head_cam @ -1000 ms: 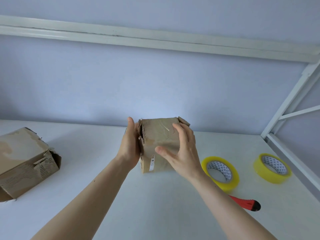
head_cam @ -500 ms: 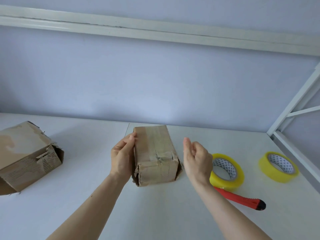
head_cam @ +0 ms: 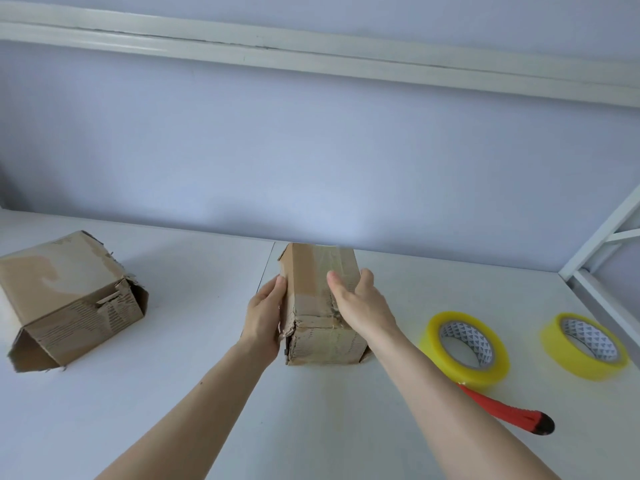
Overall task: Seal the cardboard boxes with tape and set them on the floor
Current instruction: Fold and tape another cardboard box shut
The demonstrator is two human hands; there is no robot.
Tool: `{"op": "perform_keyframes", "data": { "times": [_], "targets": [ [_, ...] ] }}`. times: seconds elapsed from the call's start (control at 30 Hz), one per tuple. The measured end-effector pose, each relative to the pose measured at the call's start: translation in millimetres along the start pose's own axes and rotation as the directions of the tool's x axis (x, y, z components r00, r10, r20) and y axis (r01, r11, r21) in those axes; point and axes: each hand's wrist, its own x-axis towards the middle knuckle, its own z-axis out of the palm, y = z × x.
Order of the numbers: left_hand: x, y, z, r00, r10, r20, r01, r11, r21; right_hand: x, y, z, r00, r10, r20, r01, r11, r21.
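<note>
A small worn cardboard box lies on the white table, its taped top facing up and a torn end toward me. My left hand holds its left side, thumb on the top edge. My right hand lies on the top right of the box with fingers fairly straight, pressing on the tape. A larger battered cardboard box sits at the left with an open flap. Two yellow tape rolls, the nearer tape roll and the farther tape roll, lie to the right.
A red utility knife with a black tip lies in front of the nearer roll, partly behind my right forearm. A white metal frame borders the table's right edge. A pale wall stands behind the table.
The box, held up on end a second ago, was laid flat on the table. My right hand, off the box half a second ago, has come back onto its top.
</note>
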Motion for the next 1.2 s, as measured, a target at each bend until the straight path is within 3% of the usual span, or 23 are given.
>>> {"op": "perform_keyframes", "data": {
  "times": [0.13,0.27,0.37,0.5,0.6,0.8,1.1,1.2],
  "targets": [
    [3.6,13.1,-2.5,0.987,0.152,-0.044,-0.155,0.985,-0.080,3.8,1.5,-3.8,0.998,-0.059,-0.005,0.058,0.958,0.281],
    [2.4,34.8,10.3,0.960,0.257,-0.112,-0.242,0.961,0.132,8.5,2.1,0.3,0.997,-0.074,0.027,0.063,0.951,0.303],
    [0.2,39.8,23.7,0.978,0.205,-0.026,-0.192,0.949,0.250,26.0,8.7,0.5,0.995,0.052,0.082,-0.072,0.962,0.263],
    [7.7,37.8,40.6,0.981,0.118,0.156,-0.167,0.922,0.348,24.0,5.4,-18.9,0.972,0.135,0.193,-0.198,0.910,0.363],
    [11.7,34.4,49.9,0.975,0.042,0.217,-0.126,0.910,0.395,22.2,9.9,-35.3,0.973,0.109,0.206,-0.195,0.864,0.464],
    [12.3,22.3,69.1,0.937,-0.062,0.344,-0.119,0.869,0.481,35.5,28.5,-37.1,0.981,0.112,0.159,-0.173,0.878,0.447],
    [20.8,14.4,76.2,0.956,-0.056,0.289,-0.104,0.853,0.511,43.2,29.6,-31.0,0.987,0.136,0.087,-0.157,0.931,0.330],
    [17.9,17.4,77.3,0.963,-0.047,0.266,-0.109,0.834,0.542,38.3,27.7,-36.2,0.977,0.162,0.138,-0.201,0.913,0.354]
  ]
}}
